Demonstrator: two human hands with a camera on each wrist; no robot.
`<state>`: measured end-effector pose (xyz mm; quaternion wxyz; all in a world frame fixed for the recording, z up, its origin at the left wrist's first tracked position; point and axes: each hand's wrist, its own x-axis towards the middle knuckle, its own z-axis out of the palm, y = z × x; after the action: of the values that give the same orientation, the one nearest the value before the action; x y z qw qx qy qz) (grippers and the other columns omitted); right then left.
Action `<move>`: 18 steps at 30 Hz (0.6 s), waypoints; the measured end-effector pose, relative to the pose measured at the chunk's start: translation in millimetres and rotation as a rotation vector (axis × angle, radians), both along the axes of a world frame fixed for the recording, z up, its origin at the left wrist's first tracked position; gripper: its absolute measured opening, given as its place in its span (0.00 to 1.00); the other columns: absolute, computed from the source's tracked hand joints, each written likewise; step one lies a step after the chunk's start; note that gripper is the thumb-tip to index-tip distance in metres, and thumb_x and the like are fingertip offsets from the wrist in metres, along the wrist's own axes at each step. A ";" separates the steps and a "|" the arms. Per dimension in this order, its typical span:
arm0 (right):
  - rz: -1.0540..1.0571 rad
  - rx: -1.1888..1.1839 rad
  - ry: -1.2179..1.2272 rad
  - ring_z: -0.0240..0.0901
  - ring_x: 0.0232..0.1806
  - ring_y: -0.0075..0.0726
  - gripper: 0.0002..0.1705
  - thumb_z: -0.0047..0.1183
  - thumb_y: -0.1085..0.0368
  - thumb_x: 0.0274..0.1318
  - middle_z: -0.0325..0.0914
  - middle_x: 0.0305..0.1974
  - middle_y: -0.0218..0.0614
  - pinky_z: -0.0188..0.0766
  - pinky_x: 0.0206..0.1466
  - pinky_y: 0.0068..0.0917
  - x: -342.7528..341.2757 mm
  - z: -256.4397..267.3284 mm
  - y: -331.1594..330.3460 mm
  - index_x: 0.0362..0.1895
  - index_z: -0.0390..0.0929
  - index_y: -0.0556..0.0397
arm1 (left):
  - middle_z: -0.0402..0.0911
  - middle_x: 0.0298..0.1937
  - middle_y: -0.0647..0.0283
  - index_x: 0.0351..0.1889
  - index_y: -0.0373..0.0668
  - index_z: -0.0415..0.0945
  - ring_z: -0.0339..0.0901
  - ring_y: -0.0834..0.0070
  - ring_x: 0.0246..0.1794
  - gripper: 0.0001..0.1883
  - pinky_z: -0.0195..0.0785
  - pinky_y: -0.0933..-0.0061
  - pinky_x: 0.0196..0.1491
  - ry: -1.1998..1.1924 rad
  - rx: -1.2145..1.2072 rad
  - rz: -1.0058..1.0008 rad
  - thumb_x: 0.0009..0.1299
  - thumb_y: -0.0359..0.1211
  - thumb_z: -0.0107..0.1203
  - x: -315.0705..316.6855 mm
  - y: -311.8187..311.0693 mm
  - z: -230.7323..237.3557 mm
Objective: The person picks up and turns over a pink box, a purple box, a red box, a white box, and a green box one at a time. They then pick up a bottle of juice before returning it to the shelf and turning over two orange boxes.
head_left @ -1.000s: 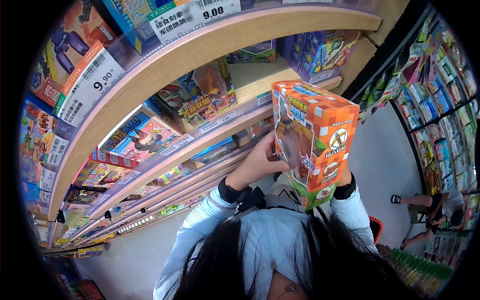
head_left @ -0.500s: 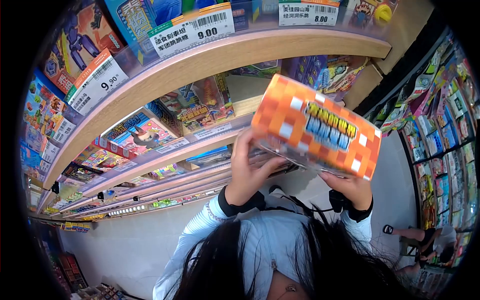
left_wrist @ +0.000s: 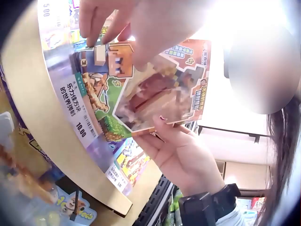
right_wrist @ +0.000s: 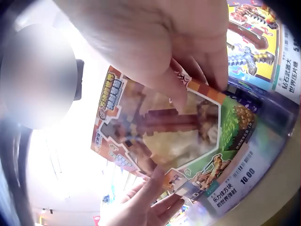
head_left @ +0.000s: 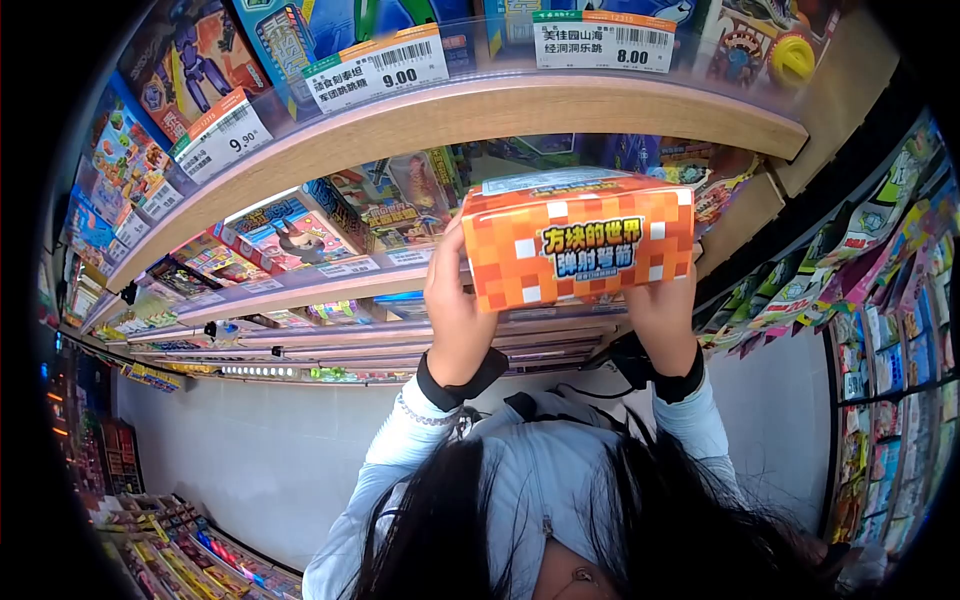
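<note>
An orange-and-white checked toy box (head_left: 575, 250) is held between both hands in front of the shelf, its printed end turned up to the head camera. My left hand (head_left: 455, 315) grips its left side, the fingers partly hidden behind it. On the opposite side my right hand (head_left: 665, 315) holds it, thumb on the windowed face in the right wrist view. Through the clear window (right_wrist: 169, 125) a brown toy shows inside. The box's green lower end lies right at the shelf edge, beside a 10.00 price tag (left_wrist: 75, 108).
A curved wooden shelf (head_left: 480, 110) with price tags runs above the box. Boxed toys (head_left: 290, 235) fill the shelf below it on the left. Hanging packets (head_left: 860, 250) line a rack on the right. Pale floor (head_left: 270, 450) lies behind the person.
The box has tipped so its checked end, not its windowed front, faces the head camera. It has moved toward the shelf, with both hands holding it.
</note>
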<state>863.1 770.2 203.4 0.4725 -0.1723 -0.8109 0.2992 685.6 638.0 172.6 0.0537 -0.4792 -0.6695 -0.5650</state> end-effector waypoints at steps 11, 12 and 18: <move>-0.054 -0.044 0.022 0.73 0.51 0.50 0.26 0.53 0.71 0.58 0.72 0.50 0.53 0.70 0.55 0.37 -22.9 -9.2 9.4 0.60 0.61 0.63 | 0.80 0.41 0.48 0.54 0.34 0.71 0.77 0.52 0.42 0.18 0.66 0.60 0.46 0.133 -0.048 0.130 0.70 0.34 0.55 -0.9 13.9 9.0; -0.075 -0.025 0.005 0.72 0.51 0.50 0.26 0.53 0.70 0.59 0.72 0.51 0.54 0.70 0.54 0.37 -22.1 -4.3 9.4 0.59 0.61 0.63 | 0.81 0.40 0.49 0.53 0.34 0.71 0.77 0.52 0.41 0.17 0.66 0.60 0.45 0.169 -0.061 0.145 0.70 0.35 0.54 -1.7 15.5 10.2; -0.024 -0.095 0.130 0.68 0.58 0.52 0.35 0.56 0.68 0.58 0.66 0.58 0.58 0.71 0.56 0.37 -24.5 1.4 0.5 0.65 0.57 0.67 | 0.82 0.35 0.52 0.51 0.36 0.73 0.79 0.54 0.35 0.15 0.65 0.60 0.42 0.230 -0.101 0.234 0.71 0.36 0.54 -3.2 25.9 15.8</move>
<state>838.6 770.7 204.8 0.5190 -0.1845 -0.7613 0.3420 682.4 663.9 188.4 0.1714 -0.4616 -0.7377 -0.4619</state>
